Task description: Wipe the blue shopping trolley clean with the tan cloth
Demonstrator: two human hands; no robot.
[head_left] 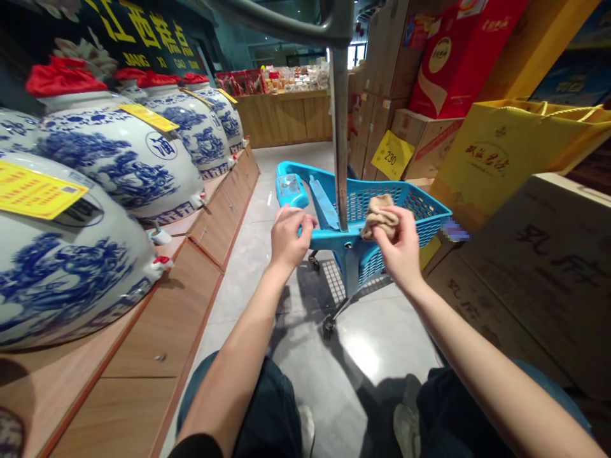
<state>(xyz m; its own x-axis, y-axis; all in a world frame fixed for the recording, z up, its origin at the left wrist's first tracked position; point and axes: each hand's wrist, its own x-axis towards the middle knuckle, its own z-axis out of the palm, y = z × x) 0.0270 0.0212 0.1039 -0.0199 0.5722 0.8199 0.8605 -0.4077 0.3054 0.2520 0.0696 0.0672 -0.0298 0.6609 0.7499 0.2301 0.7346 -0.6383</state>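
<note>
A blue plastic shopping cart (329, 236) stands in front of me, with a perforated basket and a grey metal post (340, 127) rising through its middle. My left hand (290, 238) is closed over the near left end of the basket's rim, beside a blue moulded piece with a clear top (290, 188). A crumpled beige cloth (380, 217) is pinched in my right hand (400, 245), against the near rim right of the post. The fingertips behind the cloth are partly hidden.
Large blue-and-white porcelain jars (124, 152) with red cloth tops line a wooden cabinet (191, 292) on the left. Stacked cartons (534, 273) and a yellow gift bag (506, 152) crowd the right. A grey metal bar (277, 25) crosses overhead. The cart's casters (328, 326) rest on pale tiles.
</note>
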